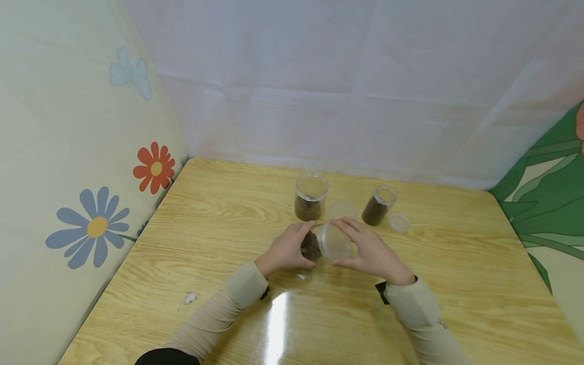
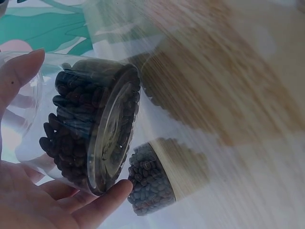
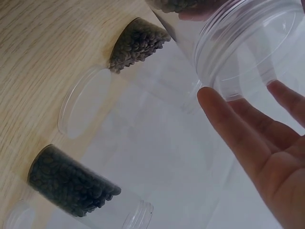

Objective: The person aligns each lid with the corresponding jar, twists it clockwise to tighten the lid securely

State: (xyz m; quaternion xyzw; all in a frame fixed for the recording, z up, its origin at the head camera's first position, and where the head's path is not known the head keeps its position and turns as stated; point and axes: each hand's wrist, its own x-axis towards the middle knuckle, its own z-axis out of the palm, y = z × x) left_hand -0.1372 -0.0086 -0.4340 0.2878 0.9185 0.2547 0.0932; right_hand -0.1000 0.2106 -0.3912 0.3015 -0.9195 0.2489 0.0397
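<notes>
In the head view my left hand (image 1: 288, 249) grips a clear jar (image 1: 311, 247) that is tilted on its side, mouth to the right. Dark beans (image 2: 76, 114), like coffee beans, fill its lower part in the left wrist view. Around the jar's mouth, my right hand (image 1: 370, 248) holds a clear round lid (image 1: 337, 242) by its rim, thumb on one edge and fingers on the other. In the right wrist view this lid lies against the threaded mouth; whether it is screwed tight cannot be told.
Behind the hands stand a wide open jar (image 1: 311, 197) and a narrower open jar (image 1: 378, 207), each partly filled with dark beans. Beside them lie a larger clear lid (image 1: 343, 209) and a smaller one (image 1: 399, 223). A small white patch (image 1: 190, 298) marks the wooden table (image 1: 219, 203).
</notes>
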